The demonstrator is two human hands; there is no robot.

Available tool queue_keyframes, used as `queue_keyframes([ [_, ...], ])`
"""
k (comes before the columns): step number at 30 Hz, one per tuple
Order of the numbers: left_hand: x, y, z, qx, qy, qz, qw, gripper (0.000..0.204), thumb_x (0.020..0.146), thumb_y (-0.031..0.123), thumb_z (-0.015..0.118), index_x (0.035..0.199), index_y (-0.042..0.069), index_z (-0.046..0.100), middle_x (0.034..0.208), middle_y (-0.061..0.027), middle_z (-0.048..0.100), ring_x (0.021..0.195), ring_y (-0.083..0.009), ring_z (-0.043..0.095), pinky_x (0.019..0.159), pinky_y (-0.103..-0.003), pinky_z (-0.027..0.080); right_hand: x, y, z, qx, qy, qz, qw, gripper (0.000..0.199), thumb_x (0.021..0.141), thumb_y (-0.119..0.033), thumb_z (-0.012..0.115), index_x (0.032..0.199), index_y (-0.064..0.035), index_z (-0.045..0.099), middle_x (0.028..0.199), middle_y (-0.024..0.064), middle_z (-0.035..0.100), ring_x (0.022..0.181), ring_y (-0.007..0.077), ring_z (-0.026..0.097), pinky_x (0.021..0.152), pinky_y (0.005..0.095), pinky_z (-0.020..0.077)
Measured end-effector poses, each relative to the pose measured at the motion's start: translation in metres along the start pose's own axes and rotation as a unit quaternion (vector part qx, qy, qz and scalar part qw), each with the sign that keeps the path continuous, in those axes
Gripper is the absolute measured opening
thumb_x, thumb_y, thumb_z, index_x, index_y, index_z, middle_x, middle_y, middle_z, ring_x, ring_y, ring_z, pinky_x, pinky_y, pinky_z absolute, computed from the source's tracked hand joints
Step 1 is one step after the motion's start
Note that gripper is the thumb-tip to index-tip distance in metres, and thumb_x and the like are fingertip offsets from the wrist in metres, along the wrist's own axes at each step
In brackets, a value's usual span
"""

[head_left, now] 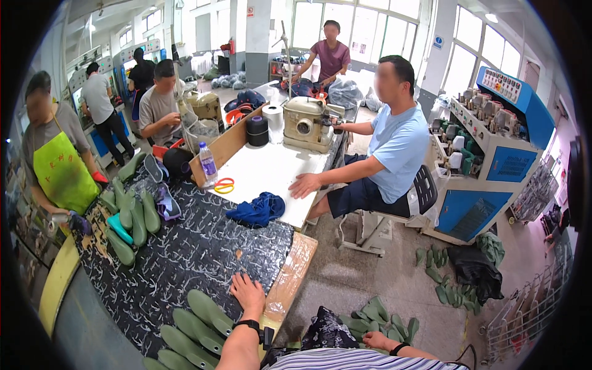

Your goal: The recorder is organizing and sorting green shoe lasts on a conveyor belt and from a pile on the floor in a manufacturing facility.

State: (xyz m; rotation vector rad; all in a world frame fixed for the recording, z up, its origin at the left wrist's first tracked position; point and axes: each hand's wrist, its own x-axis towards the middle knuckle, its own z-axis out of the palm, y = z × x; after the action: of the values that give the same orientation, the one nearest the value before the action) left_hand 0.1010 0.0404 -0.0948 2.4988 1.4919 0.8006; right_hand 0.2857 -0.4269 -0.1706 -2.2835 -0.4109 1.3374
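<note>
My left hand (248, 292) lies flat on the dark patterned table covering, fingers spread, holding nothing. A dark band is on its wrist. Just left of that forearm, several green plastic shoe lasts (206, 311) lie side by side at the table's near edge. A taped cardboard strip (292, 271) runs along the table edge to the right of the hand. My right hand (377, 340) hangs low beside my lap, fingers loosely bent, with no object seen in it. Next to it are a dark patterned cloth (328, 330) and more green lasts (376, 311) below table height.
Farther up the table are a blue cloth (259, 209), yellow-handled scissors (224, 185), a bottle (208, 164) and more lasts (137, 213). A person in light blue (398, 139) sits at a sewing machine (306, 123); another in a green apron (65, 172) stands left. A large machine (487, 160) stands right.
</note>
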Motion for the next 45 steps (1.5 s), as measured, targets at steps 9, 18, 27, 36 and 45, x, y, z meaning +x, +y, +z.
queue_keyframes([
  [9,-0.002,-0.003,0.002,0.022,-0.019,-0.004,1.000,0.046,0.082,0.023,0.060,0.119,-0.003,0.050,0.132,-0.0228,0.043,0.128,-0.0387,0.035,0.103,-0.052,0.027,0.066,-0.029,-0.031,-0.101,-0.034,0.006,0.994,0.032,0.085,-0.029,0.060,0.101,-0.0028,0.068,0.088,0.0141,0.070,0.076,0.0244,0.067,0.071,0.0367,0.0516],
  [18,0.001,0.001,0.006,0.037,-0.034,-0.012,0.999,0.046,0.082,0.023,0.060,0.119,-0.002,0.050,0.134,-0.0232,0.043,0.129,-0.0384,0.035,0.104,-0.051,0.027,0.070,-0.104,-0.035,-0.180,-0.160,-0.037,0.970,0.042,0.089,-0.031,0.057,0.119,-0.0010,0.062,0.111,0.0177,0.065,0.102,0.0288,0.061,0.083,0.0360,0.0485],
  [27,0.002,0.001,0.004,0.034,-0.036,-0.015,0.999,0.046,0.082,0.022,0.059,0.120,-0.003,0.050,0.134,-0.0236,0.043,0.130,-0.0389,0.034,0.104,-0.052,0.026,0.133,-0.071,-0.046,-0.249,-0.254,-0.038,0.934,0.047,0.089,-0.029,0.057,0.127,-0.0025,0.056,0.111,0.0138,0.063,0.083,0.0233,0.061,0.066,0.0358,0.0506],
  [36,0.000,0.001,0.008,0.035,-0.044,-0.014,0.998,0.046,0.082,0.022,0.060,0.119,-0.004,0.051,0.134,-0.0242,0.044,0.131,-0.0387,0.033,0.106,-0.051,0.027,0.113,-0.123,-0.042,-0.160,-0.184,0.008,0.970,0.049,0.088,-0.027,0.058,0.129,-0.0009,0.051,0.090,0.0114,0.067,0.070,0.0217,0.063,0.062,0.0357,0.0534],
  [45,0.001,0.001,0.008,0.045,-0.032,0.005,0.998,0.045,0.083,0.021,0.059,0.119,-0.004,0.050,0.133,-0.0245,0.043,0.131,-0.0388,0.034,0.105,-0.051,0.027,0.048,-0.533,-0.219,0.070,0.001,-0.356,0.932,0.070,0.091,-0.016,0.058,0.140,0.0059,0.013,0.088,0.0179,0.064,0.059,0.0255,0.062,0.053,0.0376,0.0528],
])
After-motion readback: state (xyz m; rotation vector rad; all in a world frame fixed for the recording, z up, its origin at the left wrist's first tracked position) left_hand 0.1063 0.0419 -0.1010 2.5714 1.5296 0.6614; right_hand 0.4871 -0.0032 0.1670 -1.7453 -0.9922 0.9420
